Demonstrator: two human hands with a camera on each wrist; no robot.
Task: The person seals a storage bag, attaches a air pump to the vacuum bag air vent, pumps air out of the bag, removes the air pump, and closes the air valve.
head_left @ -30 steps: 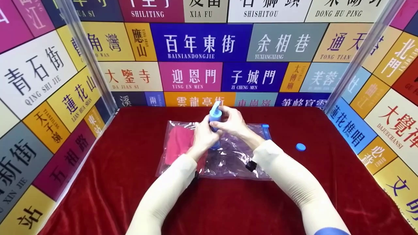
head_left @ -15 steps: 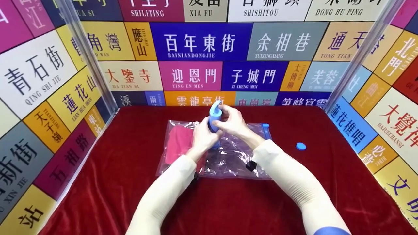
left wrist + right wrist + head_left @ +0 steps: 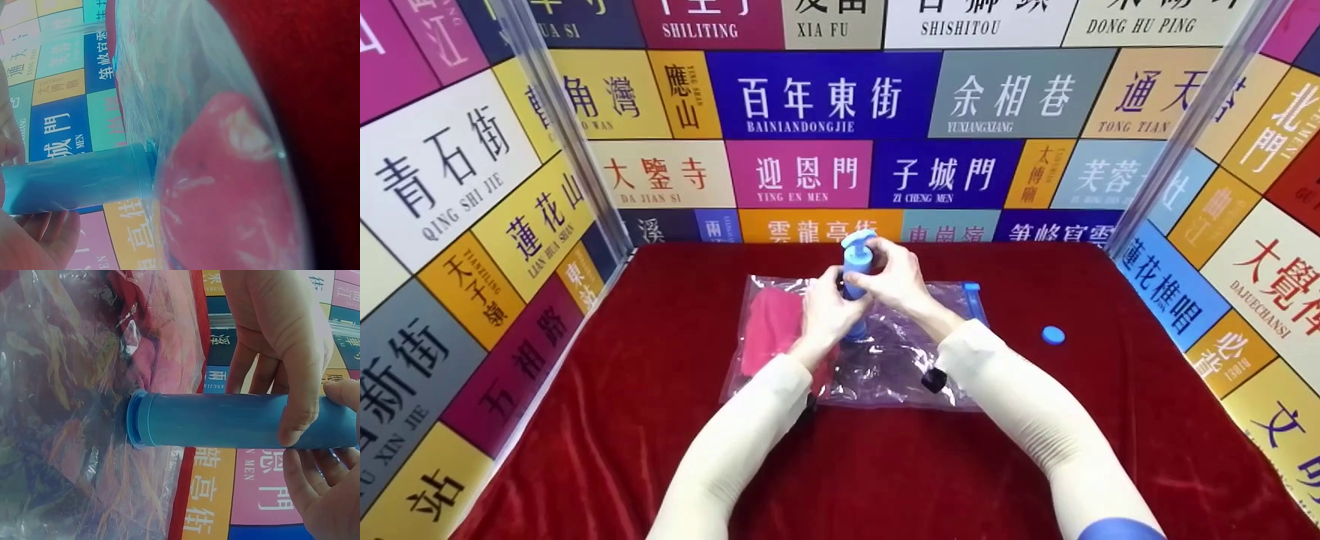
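gripping a blue pump [image 3: 225,421] two-handed, roughly upright on a clear plastic bag [image 3: 900,375].
the left hand [image 3: 826,311] is closed round the lower part of the barrel, and the right hand [image 3: 897,279] holds it higher up, near the t-shaped handle [image 3: 859,238]. the pump's bottom end stands at a blue ring [image 3: 134,419] on the bag, just beside the pink cloth [image 3: 774,330] inside the bag's left part. a blue slider [image 3: 973,294] sits at the right end. farther right, apart from the bag, a blue disc [image 3: 1053,335] lies on red velvet [image 3: 585,390].
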